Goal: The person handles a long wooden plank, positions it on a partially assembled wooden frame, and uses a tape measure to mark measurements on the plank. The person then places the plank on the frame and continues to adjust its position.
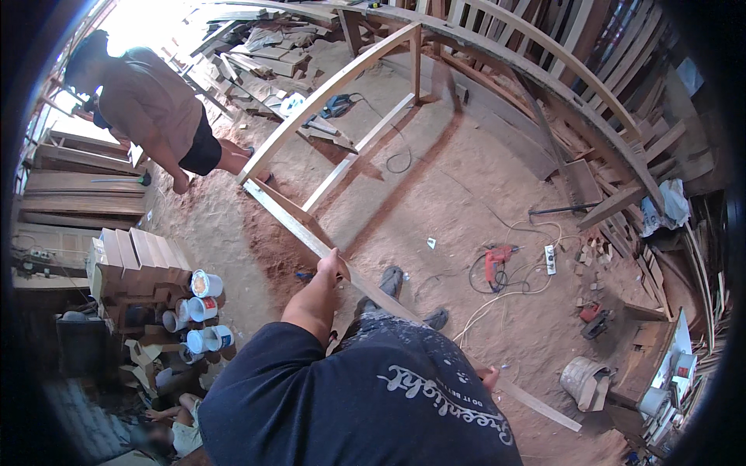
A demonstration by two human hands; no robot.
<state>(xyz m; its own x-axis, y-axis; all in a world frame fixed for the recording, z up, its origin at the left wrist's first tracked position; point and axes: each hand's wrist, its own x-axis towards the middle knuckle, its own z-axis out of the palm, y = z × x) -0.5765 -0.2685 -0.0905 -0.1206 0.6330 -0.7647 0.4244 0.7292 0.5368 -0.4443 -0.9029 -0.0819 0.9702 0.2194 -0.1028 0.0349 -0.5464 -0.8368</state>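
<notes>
A long, pale wooden board (384,296) runs slantwise in front of my body. My left hand (332,266) is closed round its middle stretch. Lower down, my right hand (488,377) shows only its fingers, curled at the board; my shirt hides the rest. The board's far end meets the corner of a wooden frame (334,78) with a curved top rail, a post and a low rail (360,152). Whether board and frame are joined, I cannot tell. The board's near end reaches past my right side, above the floor.
Another person (151,101) stands beyond the frame at left; someone else (186,427) sits lower left. White buckets (206,283) stand by stacked wood (140,260). A red power drill (497,266), cables and power strip (550,260) lie right. A blue power tool (338,105) lies behind the low rail.
</notes>
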